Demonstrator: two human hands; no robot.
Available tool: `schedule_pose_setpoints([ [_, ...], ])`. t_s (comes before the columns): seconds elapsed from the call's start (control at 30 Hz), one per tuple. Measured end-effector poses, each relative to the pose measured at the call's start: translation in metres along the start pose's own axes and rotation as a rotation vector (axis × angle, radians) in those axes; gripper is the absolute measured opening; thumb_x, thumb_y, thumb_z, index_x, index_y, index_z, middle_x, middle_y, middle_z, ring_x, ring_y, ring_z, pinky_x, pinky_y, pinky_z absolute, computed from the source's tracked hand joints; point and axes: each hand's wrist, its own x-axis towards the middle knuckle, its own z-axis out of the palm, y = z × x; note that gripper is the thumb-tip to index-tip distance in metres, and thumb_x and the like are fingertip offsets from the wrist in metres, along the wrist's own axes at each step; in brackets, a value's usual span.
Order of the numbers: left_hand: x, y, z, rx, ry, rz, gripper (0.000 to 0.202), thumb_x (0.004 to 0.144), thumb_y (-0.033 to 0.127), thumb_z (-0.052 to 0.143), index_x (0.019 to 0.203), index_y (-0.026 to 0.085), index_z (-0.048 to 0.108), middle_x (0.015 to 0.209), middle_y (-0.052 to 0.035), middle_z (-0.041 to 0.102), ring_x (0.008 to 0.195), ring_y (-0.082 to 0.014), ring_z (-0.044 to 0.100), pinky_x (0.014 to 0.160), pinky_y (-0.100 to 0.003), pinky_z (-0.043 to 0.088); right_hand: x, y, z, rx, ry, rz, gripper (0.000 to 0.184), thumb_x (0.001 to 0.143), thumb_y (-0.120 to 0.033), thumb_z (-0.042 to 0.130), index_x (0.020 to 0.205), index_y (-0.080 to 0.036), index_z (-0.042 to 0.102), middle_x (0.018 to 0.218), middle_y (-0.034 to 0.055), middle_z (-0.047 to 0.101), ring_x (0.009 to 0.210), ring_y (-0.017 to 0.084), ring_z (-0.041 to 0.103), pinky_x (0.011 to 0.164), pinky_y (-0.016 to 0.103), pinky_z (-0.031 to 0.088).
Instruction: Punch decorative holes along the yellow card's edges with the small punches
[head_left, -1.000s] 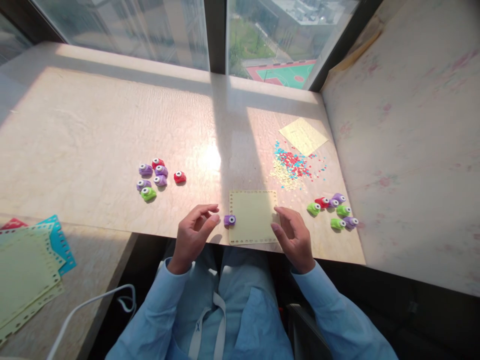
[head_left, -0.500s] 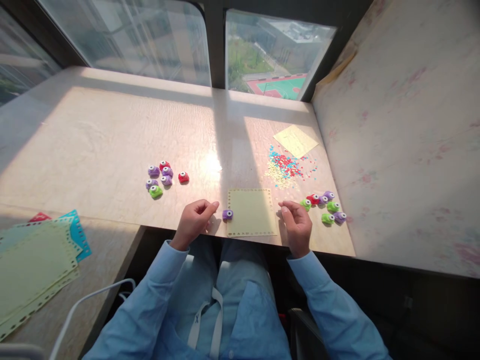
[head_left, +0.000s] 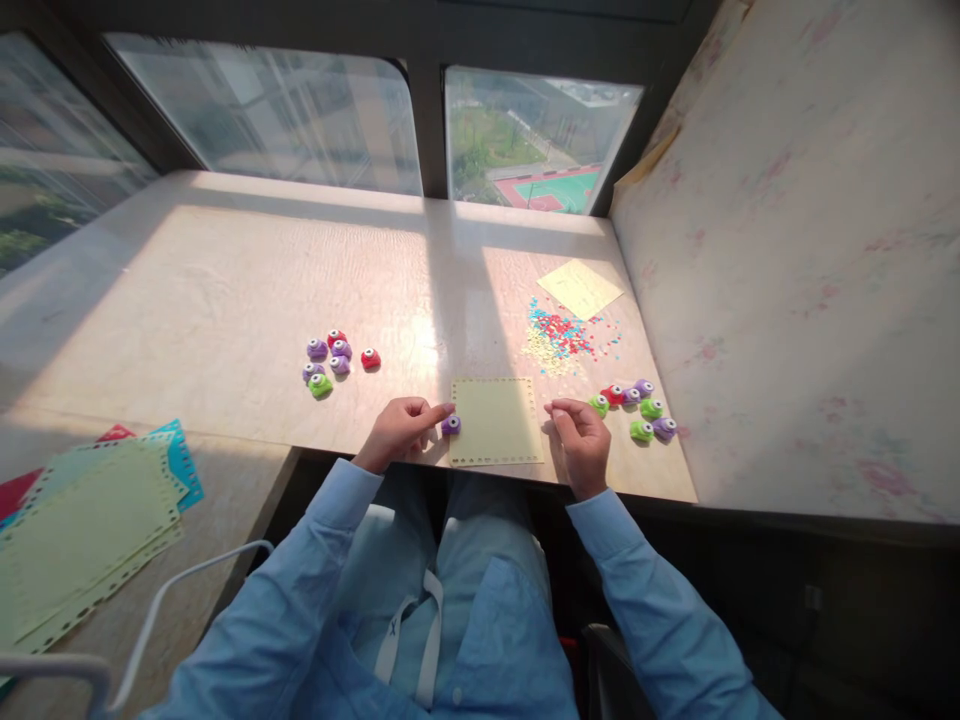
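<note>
A pale green paper square [head_left: 495,433] with punched borders lies at the table's near edge. A small purple paper punch [head_left: 451,426] sits at its left edge. My left hand [head_left: 399,432] is curled, and its index fingertip rests on that punch. My right hand [head_left: 581,442] lies just right of the square with its fingers curled in. I see nothing in it, and its fingertips are near the paper's right edge.
Several purple, red and green punches [head_left: 334,358] cluster at left, and another group [head_left: 634,408] sits right of my right hand. Coloured confetti [head_left: 562,338] and a yellow sheet [head_left: 580,288] lie beyond. Punched sheets [head_left: 90,520] are stacked on a lower surface at left. A wall [head_left: 787,250] bounds the table [head_left: 225,280] on the right.
Both hands have closed from spread fingers into curls. My left index finger has moved right onto the purple punch. The camera has tilted up and back.
</note>
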Motion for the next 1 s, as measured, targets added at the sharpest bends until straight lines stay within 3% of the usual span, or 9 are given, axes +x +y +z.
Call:
schedule_pose_setpoints([
  [0.13,0.002,0.003,-0.001,0.039,-0.011,-0.040,0.058,0.071,0.066,0.075,0.049,0.020,0.048,0.035,0.0024,0.044,0.031,-0.0083,0.041,0.034,-0.021,0.028,0.001,-0.001,0.001,0.025,-0.005,0.019,0.021,0.078,-0.037,0.069,0.087,-0.018,0.070,0.087,0.0077,0.075,0.087,0.024,0.074,0.064,0.033,0.060],
  [0.37,0.003,0.003,0.000,0.021,-0.057,-0.018,0.061,0.066,0.066,0.080,0.045,0.019,0.047,0.035,0.0028,0.039,0.032,-0.0071,0.035,0.034,-0.022,0.019,0.002,0.000,0.000,0.017,-0.024,-0.011,0.020,0.079,-0.037,0.069,0.086,-0.018,0.070,0.086,0.0071,0.075,0.083,0.022,0.073,0.064,0.033,0.060],
  [0.6,0.008,-0.003,0.001,0.013,-0.056,-0.013,0.062,0.067,0.066,0.079,0.047,0.021,0.042,0.038,0.0056,0.032,0.034,-0.0054,0.030,0.036,-0.023,0.014,0.003,0.001,0.000,0.021,-0.041,-0.011,0.020,0.078,-0.037,0.068,0.086,-0.018,0.070,0.086,0.0068,0.075,0.083,0.022,0.073,0.064,0.033,0.061],
  [1.0,0.004,0.007,0.003,0.084,-0.059,0.023,0.065,0.070,0.065,0.076,0.043,0.020,0.038,0.033,0.0059,0.028,0.033,-0.0023,0.026,0.036,-0.022,0.012,0.000,0.000,0.001,0.036,-0.049,0.007,0.020,0.076,-0.035,0.068,0.086,-0.018,0.071,0.085,0.0062,0.075,0.082,0.021,0.071,0.064,0.032,0.059],
])
